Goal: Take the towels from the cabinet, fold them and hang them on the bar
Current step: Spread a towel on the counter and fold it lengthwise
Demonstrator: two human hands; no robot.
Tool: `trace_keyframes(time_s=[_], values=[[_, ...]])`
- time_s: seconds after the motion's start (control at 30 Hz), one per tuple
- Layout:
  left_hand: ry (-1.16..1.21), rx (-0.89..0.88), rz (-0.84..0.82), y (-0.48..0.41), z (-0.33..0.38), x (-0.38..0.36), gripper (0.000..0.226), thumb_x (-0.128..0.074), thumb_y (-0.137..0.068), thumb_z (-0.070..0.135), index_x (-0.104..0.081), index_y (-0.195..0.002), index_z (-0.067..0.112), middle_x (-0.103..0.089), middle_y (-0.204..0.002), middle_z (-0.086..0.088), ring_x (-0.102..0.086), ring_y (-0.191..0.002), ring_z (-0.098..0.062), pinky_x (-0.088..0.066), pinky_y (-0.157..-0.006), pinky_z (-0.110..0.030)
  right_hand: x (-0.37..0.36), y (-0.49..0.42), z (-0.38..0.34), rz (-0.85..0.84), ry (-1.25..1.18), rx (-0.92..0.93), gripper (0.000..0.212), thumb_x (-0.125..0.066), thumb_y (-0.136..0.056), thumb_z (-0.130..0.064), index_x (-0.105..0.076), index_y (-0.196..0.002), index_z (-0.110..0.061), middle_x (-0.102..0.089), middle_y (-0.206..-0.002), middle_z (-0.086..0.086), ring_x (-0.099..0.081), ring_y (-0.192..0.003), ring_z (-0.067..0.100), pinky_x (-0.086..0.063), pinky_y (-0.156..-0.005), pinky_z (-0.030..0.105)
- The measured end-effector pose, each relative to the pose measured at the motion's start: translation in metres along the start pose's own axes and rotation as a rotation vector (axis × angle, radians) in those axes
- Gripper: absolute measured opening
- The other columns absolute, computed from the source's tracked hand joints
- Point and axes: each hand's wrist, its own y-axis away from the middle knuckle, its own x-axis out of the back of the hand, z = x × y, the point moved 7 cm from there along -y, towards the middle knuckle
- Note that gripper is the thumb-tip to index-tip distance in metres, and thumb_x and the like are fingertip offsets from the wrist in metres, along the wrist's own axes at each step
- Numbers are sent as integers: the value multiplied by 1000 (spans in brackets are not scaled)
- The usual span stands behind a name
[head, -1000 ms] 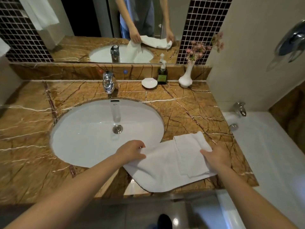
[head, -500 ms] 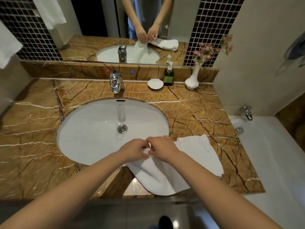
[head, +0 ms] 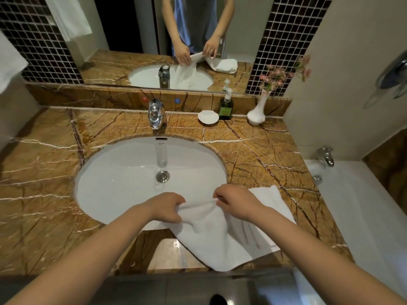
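Two pinches lift the towel (head: 220,234): left hand (head: 169,206) and right hand (head: 236,201) grasp one edge, cloth trailing below both grips. Folding, I judge; next, carry that edge across evenly.

Warm dim light; glare on countertop (head: 174,247) front edge; wide-angle bending at edges.

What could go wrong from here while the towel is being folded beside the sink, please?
The towel lies partly over the rim of the sink, so a loose end may slip into the basin.
Its near corner reaches the front edge of the counter; a tug might drag it off.
The left hand and right hand pinch one raised edge close together, so the fold may come out uneven.
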Motion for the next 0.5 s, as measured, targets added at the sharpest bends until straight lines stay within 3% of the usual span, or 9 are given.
trace_keyframes(time_s=[0.23, 0.33, 0.4, 0.5], values=[[-42, 45, 55, 29, -32, 34, 31, -61, -77, 32, -40, -61, 15, -36, -58, 3, -36, -56, -13, -24, -54, -29, -3, 6, 26, -32, -101, -109, 14, -50, -94, -22, -63, -96, -18, -63, -96, -3, -56, -86, 16, -48, -74, 35], [19, 14, 79, 48, -38, 50, 37, -49, -75, 50, -39, -62, 17, -38, -61, 2, -36, -57, -13, -24, -55, -29, -6, 3, 26, -26, -103, -122, 14, -50, -94, -22, -63, -95, -17, -64, -95, -2, -56, -84, 17, -49, -73, 35], [-74, -12, 94, 59, -36, 56, 41, -43, -80, 56, -49, -70, 17, -47, -67, 3, -44, -62, -14, -29, -57, -30, -9, -1, 21, -41, -67, -116, 14, -50, -93, -23, -64, -97, -18, -65, -98, -3, -57, -88, 17, -46, -72, 32], [-151, -52, 120, 72, -32, 66, 35, -50, -92, 47, -61, -90, 14, -61, -83, -1, -55, -76, -17, -39, -66, -32, -14, -13, 3, -115, -25, -83, 20, -52, -86, -15, -64, -100, -23, -64, -102, -7, -58, -97, 17, -46, -75, 29]])
